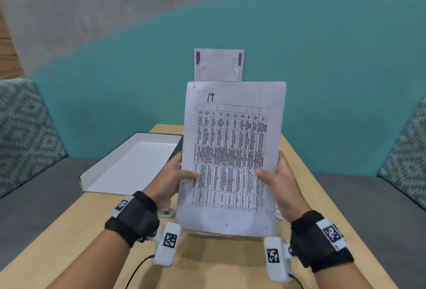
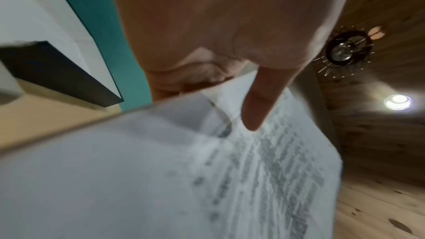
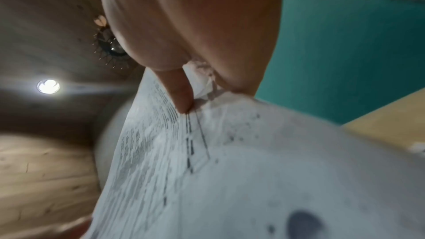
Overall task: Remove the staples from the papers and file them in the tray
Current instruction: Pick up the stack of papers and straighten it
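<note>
A stack of printed papers (image 1: 232, 157) with a table of text stands upright, its lower edge on the wooden table (image 1: 207, 261). My left hand (image 1: 175, 178) pinches the left edge, thumb on the front sheet. My right hand (image 1: 276, 180) pinches the right edge the same way. The left wrist view shows my thumb (image 2: 257, 108) pressed on the papers (image 2: 161, 179); the right wrist view shows the other thumb (image 3: 179, 94) on the papers (image 3: 230, 170). An open white tray (image 1: 129, 164) with dark outer walls lies to the left. A small stapler-like tool (image 1: 166, 212) lies half hidden behind my left wrist.
A taped paper sheet (image 1: 218, 65) hangs on the teal wall behind the table. Grey bench seats with patterned cushions (image 1: 25, 132) flank the table on both sides. A scrap of paper (image 1: 279, 214) lies beside my right wrist.
</note>
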